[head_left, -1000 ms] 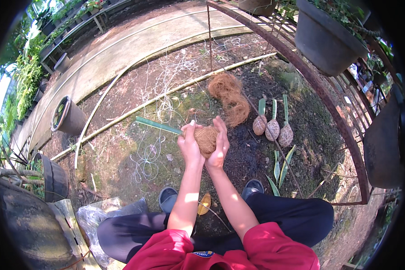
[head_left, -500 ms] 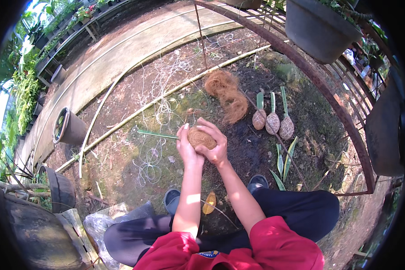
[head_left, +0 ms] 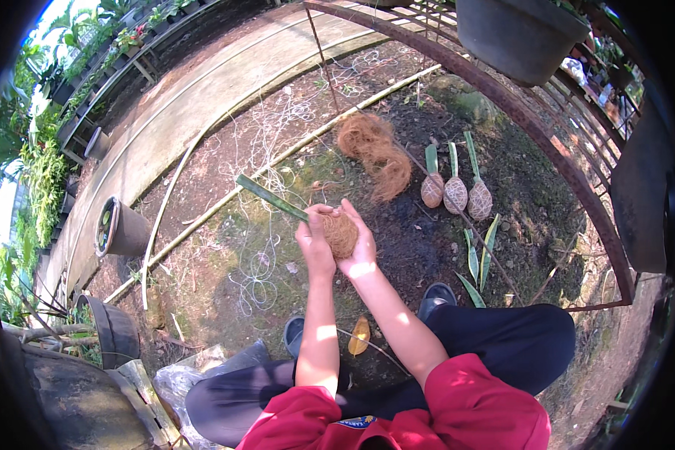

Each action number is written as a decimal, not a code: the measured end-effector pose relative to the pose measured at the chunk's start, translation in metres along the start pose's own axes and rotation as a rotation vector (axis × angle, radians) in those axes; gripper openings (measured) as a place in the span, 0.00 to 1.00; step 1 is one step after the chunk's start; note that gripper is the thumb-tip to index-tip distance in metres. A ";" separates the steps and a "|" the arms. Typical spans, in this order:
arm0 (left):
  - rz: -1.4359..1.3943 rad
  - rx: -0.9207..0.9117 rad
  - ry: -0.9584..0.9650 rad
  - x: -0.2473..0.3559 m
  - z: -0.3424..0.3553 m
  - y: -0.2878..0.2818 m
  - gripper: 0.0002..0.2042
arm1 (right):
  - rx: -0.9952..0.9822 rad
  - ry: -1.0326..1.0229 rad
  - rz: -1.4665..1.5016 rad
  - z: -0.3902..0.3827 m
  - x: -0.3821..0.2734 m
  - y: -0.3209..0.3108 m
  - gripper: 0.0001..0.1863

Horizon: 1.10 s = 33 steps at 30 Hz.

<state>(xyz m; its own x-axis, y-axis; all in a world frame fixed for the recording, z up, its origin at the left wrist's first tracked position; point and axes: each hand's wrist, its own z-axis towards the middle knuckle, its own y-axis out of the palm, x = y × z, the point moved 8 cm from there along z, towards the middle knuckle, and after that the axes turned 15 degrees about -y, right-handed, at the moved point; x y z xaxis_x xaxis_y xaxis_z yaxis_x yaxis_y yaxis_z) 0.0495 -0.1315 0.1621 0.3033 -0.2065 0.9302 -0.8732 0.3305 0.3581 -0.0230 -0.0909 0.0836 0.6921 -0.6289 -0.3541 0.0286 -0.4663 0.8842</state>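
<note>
A ball of brown coconut fibre (head_left: 340, 235) is cupped between my two hands above the soil. My left hand (head_left: 317, 246) closes on its left side, near where a long green leaf cutting (head_left: 271, 198) sticks out toward the upper left. Around the ball's right side and underneath curls my right hand (head_left: 362, 247). Where the leaf enters the fibre is partly hidden by my left fingers. Beyond my hands lies a loose heap of coconut fibre (head_left: 373, 154). To its right rest three string-wrapped fibre balls (head_left: 455, 195), each with an upright leaf.
White string (head_left: 259, 274) lies tangled on the ground at left, near a long bamboo pole (head_left: 225, 206). Loose cut leaves (head_left: 486, 253) lie at right, beside a rusty curved metal frame (head_left: 547, 150). Pots (head_left: 124, 227) stand at left; a yellow leaf (head_left: 359, 335) lies between my feet.
The ball has turned in my hands, and its leaf now points more up and away, showing its broad face. My right hand has shifted to the ball's right side.
</note>
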 end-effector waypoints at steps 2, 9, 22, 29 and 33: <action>-0.140 0.046 -0.024 -0.003 0.000 -0.002 0.13 | -0.187 -0.515 -0.487 -0.010 -0.046 0.017 0.20; -0.381 0.140 -0.418 -0.016 -0.004 -0.002 0.11 | -0.526 -0.871 -0.887 -0.026 -0.076 0.055 0.15; -0.295 0.282 -0.279 -0.010 0.003 -0.030 0.09 | -0.760 -1.291 -1.094 -0.067 -0.067 0.078 0.24; 0.026 -0.081 -0.243 -0.004 0.009 -0.001 0.13 | -0.157 -0.127 -0.430 0.000 -0.022 0.010 0.13; 0.174 -0.196 -0.335 0.000 0.010 0.002 0.13 | -0.124 0.174 -0.294 -0.009 0.005 -0.001 0.20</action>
<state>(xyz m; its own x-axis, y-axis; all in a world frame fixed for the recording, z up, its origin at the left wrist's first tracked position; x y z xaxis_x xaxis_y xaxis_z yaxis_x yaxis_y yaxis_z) 0.0437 -0.1402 0.1620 -0.0117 -0.4096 0.9122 -0.8015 0.5493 0.2364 -0.0130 -0.0879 0.0840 0.7536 -0.3587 -0.5509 0.3244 -0.5260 0.7862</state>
